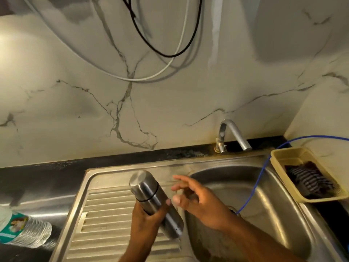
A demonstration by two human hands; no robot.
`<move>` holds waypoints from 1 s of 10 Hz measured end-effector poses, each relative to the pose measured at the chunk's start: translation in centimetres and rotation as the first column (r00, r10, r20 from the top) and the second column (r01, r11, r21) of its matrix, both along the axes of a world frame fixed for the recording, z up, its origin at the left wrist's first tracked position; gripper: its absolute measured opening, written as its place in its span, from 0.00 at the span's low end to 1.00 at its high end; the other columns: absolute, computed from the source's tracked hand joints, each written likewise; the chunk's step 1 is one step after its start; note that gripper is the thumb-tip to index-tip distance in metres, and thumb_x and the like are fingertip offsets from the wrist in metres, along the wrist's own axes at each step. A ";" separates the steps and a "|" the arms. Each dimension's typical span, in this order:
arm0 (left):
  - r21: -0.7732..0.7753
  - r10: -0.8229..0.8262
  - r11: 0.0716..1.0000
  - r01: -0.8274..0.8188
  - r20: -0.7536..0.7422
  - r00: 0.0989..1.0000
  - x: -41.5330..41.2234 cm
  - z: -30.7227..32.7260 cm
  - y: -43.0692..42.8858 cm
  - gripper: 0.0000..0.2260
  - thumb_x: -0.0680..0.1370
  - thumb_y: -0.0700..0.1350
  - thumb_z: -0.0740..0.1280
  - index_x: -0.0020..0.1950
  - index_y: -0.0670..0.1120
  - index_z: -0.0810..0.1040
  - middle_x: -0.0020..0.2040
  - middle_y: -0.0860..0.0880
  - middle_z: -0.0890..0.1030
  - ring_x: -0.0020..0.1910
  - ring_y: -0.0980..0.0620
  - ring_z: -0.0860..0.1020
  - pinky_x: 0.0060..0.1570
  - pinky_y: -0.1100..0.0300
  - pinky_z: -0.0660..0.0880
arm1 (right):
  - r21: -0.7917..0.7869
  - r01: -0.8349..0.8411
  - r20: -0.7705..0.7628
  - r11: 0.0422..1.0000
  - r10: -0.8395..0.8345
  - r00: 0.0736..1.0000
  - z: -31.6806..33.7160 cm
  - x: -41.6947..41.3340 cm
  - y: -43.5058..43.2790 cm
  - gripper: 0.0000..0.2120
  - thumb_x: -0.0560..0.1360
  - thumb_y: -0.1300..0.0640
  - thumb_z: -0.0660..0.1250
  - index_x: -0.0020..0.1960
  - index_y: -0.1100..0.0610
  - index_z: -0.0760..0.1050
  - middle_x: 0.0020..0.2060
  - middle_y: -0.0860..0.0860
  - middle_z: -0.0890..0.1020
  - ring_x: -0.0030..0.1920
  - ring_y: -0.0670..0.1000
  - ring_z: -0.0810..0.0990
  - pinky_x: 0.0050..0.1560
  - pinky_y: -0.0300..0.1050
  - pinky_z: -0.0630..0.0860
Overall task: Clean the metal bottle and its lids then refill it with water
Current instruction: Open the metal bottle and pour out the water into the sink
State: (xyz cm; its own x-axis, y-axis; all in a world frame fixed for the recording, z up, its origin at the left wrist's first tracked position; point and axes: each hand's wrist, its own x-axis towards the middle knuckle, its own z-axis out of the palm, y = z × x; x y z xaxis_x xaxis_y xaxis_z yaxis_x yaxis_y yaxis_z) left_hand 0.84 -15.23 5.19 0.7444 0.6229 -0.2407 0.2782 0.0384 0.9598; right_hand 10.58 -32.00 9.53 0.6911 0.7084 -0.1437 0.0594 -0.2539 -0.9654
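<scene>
The left hand [145, 220] grips the metal bottle [151, 193] around its middle, holding it tilted over the ribbed drainboard [105, 224], cap end up and away, base low by the sink [264, 205] basin. The right hand [200, 203] hovers just beside it, fingers spread and holding nothing. The outer lid [141, 183] is still on, and no stream shows at the tap [233, 134]. A few drops seem to hang under the base, so the outside may be wet, yet opening it, washing the lids and refilling all look left to do
</scene>
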 end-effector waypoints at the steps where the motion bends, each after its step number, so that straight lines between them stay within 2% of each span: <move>1: 0.039 -0.114 0.993 0.111 0.075 0.991 -0.5 0.7 -2.4 0.20 0.64 0.32 0.82 0.52 0.41 0.81 0.40 0.49 0.88 0.40 0.53 0.86 0.38 0.67 0.78 | 0.027 -0.002 0.056 1.000 0.001 0.998 1.9 -1.3 -0.9 0.40 0.70 0.33 0.74 0.74 0.25 0.55 0.67 0.30 0.71 0.65 0.37 0.73 0.61 0.43 0.76; 2: 0.083 -0.320 0.947 0.310 0.172 0.932 -1.7 0.9 -3.2 0.30 0.61 0.22 0.78 0.57 0.44 0.78 0.45 0.49 0.88 0.42 0.58 0.86 0.40 0.70 0.78 | 0.012 0.046 0.127 0.999 -0.047 0.991 3.2 -3.6 -1.6 0.45 0.68 0.37 0.78 0.74 0.23 0.51 0.67 0.28 0.70 0.66 0.36 0.72 0.62 0.43 0.76; 3: 0.026 -0.532 0.840 0.542 0.236 0.813 -2.7 2.8 -2.3 0.48 0.58 0.55 0.85 0.70 0.49 0.62 0.64 0.69 0.73 0.58 0.69 0.78 0.57 0.68 0.76 | -0.029 0.134 0.253 0.991 -0.122 0.960 3.7 -6.0 -1.5 0.48 0.66 0.35 0.78 0.73 0.21 0.49 0.67 0.27 0.70 0.68 0.34 0.70 0.70 0.43 0.71; 4: 0.070 -0.662 0.749 0.658 0.054 0.748 -2.2 2.7 -0.5 0.37 0.69 0.52 0.78 0.68 0.61 0.57 0.66 0.78 0.54 0.60 0.72 0.74 0.65 0.68 0.71 | -0.076 0.211 0.381 0.975 -0.167 0.909 4.5 -7.5 -1.3 0.47 0.65 0.32 0.76 0.71 0.19 0.46 0.67 0.27 0.67 0.66 0.31 0.69 0.69 0.38 0.70; 5: 0.196 -0.537 0.841 0.505 0.177 0.825 -0.7 -0.1 -3.3 0.33 0.64 0.44 0.80 0.60 0.69 0.70 0.55 0.69 0.80 0.53 0.64 0.82 0.51 0.70 0.77 | -0.083 0.266 0.425 0.961 -0.207 0.881 5.3 -7.5 -1.1 0.45 0.66 0.32 0.75 0.72 0.20 0.49 0.68 0.31 0.70 0.66 0.33 0.71 0.68 0.39 0.72; 6: 0.221 -0.458 0.885 0.411 0.242 0.856 0.1 0.1 -4.1 0.29 0.64 0.33 0.78 0.60 0.55 0.78 0.46 0.59 0.86 0.45 0.59 0.85 0.40 0.70 0.77 | -0.125 0.312 0.510 0.942 -0.209 0.834 5.8 -6.1 -1.3 0.40 0.67 0.34 0.75 0.73 0.27 0.59 0.65 0.36 0.75 0.64 0.38 0.75 0.67 0.45 0.75; 7: 0.191 -0.458 0.887 0.421 0.247 0.854 1.4 1.0 -4.9 0.28 0.64 0.31 0.79 0.58 0.54 0.78 0.46 0.59 0.86 0.45 0.59 0.84 0.38 0.68 0.78 | -0.237 0.300 0.591 0.924 -0.108 0.799 5.9 -4.4 -1.8 0.35 0.68 0.34 0.74 0.72 0.34 0.65 0.63 0.36 0.75 0.63 0.39 0.74 0.65 0.46 0.75; 8: 0.157 -0.416 0.908 0.390 0.215 0.883 3.0 -0.3 -5.7 0.28 0.59 0.44 0.79 0.57 0.57 0.79 0.46 0.49 0.86 0.43 0.47 0.85 0.38 0.53 0.82 | -0.316 0.280 0.634 0.907 -0.018 0.773 5.9 -3.0 -2.3 0.32 0.69 0.36 0.74 0.69 0.35 0.66 0.63 0.38 0.75 0.61 0.41 0.74 0.62 0.47 0.77; 9: 0.196 -0.407 0.908 0.370 0.200 0.892 4.1 -1.0 -7.4 0.25 0.62 0.49 0.80 0.55 0.63 0.76 0.42 0.48 0.85 0.35 0.48 0.83 0.32 0.54 0.79 | -0.427 0.292 0.672 0.856 0.084 0.735 5.9 -1.7 -3.1 0.29 0.71 0.36 0.71 0.68 0.37 0.65 0.62 0.41 0.75 0.58 0.45 0.76 0.57 0.46 0.78; 10: 0.240 -0.370 0.918 0.315 0.239 0.898 5.0 -1.4 -9.5 0.24 0.65 0.39 0.81 0.54 0.58 0.77 0.45 0.61 0.83 0.41 0.60 0.83 0.36 0.67 0.76 | -0.546 0.350 0.677 0.761 0.155 0.719 5.1 0.1 -3.9 0.27 0.72 0.31 0.67 0.64 0.42 0.66 0.57 0.45 0.77 0.52 0.49 0.77 0.48 0.44 0.73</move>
